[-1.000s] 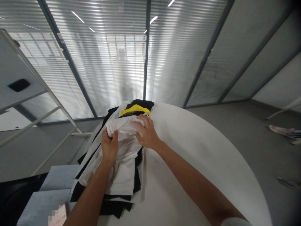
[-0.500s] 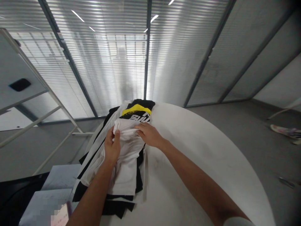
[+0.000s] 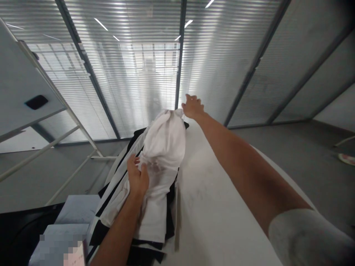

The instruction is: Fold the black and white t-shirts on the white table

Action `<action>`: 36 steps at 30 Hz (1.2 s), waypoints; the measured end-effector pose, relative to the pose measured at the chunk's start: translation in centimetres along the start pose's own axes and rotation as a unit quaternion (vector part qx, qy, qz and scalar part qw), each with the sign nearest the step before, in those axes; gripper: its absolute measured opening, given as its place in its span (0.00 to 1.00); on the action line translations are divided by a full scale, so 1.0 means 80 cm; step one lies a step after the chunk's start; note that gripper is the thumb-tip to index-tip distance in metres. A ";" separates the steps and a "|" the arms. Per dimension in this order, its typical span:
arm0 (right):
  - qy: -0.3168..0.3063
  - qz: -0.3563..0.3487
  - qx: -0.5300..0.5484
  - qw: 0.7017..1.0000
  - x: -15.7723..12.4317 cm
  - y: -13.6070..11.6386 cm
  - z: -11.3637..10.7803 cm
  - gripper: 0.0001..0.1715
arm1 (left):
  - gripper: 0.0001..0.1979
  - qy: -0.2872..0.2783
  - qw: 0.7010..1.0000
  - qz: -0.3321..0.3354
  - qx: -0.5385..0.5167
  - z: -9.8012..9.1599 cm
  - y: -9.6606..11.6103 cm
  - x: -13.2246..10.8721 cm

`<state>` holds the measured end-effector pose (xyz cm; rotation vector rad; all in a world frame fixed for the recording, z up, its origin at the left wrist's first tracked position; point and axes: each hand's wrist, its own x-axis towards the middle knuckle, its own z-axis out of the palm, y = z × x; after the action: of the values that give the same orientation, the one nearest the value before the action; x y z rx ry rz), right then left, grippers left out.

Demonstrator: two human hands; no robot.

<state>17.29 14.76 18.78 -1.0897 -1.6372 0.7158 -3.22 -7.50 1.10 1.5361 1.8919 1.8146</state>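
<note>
A white garment rises off a pile of black and white clothes on the left side of a round white table. My right hand is stretched out far ahead and pinches the garment's top edge, holding it up. My left hand grips the same garment lower down, at its left side, just above the pile. The yellow-printed piece seen earlier is hidden behind the lifted cloth.
A white metal rack stands at the left. Grey cushions and a dark seat lie at the lower left. Glass walls with blinds close off the back. Grey floor lies to the right, with a shoe at the edge.
My right hand has lifted the white garment's edge up and away from me, raising the cloth off the pile. My left hand stayed low on it. The camera tilted slightly.
</note>
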 end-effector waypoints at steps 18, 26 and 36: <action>-0.270 -0.008 -0.358 0.894 -0.327 0.141 -0.159 0.24 | 0.20 -0.284 0.904 0.134 0.292 0.009 0.006 -0.006; -0.157 -0.008 -0.453 0.878 -0.433 0.149 -0.187 0.32 | 0.20 -0.289 0.895 0.136 0.310 0.006 0.008 -0.010; -0.165 -0.015 -0.443 0.881 -0.434 0.145 -0.189 0.27 | 0.19 -0.303 0.898 0.259 0.184 0.038 0.108 -0.064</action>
<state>38.40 -12.64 -0.46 -1.6230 -2.3685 0.0825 6.12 -10.84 4.35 2.5499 1.6529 0.8918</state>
